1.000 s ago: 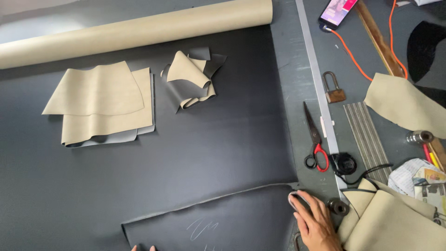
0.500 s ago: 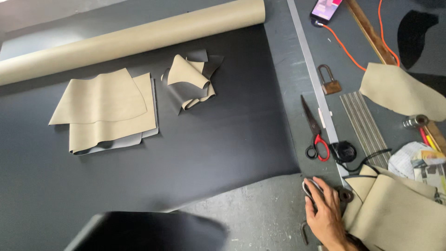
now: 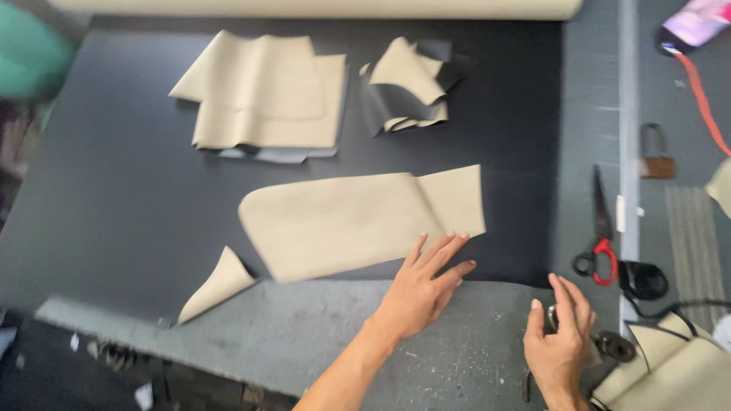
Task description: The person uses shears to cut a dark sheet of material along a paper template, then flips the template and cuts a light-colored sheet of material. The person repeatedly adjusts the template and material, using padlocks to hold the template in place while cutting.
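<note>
A long beige cut piece (image 3: 343,224) lies flat on the black sheet (image 3: 137,198) that covers the table. My left hand (image 3: 422,285) rests flat on its lower right edge, fingers stretched out and holding nothing. At the sheet's cut front edge a corner (image 3: 221,283) curls up and shows its beige underside. My right hand (image 3: 560,342) is on the bare grey table (image 3: 320,335), closed around a small dark tool that its fingers mostly hide.
A stack of beige pieces (image 3: 266,99) and a smaller crumpled pile (image 3: 407,84) lie at the back, with a beige roll (image 3: 304,6) behind them. Red-handled scissors (image 3: 601,236), a padlock-shaped weight (image 3: 655,152), an orange cable (image 3: 697,91) and more beige pieces (image 3: 670,373) are on the right.
The cut piece that lay dark side up at the front edge now lies beige side up further back on the sheet. My left hand has come into view on it.
</note>
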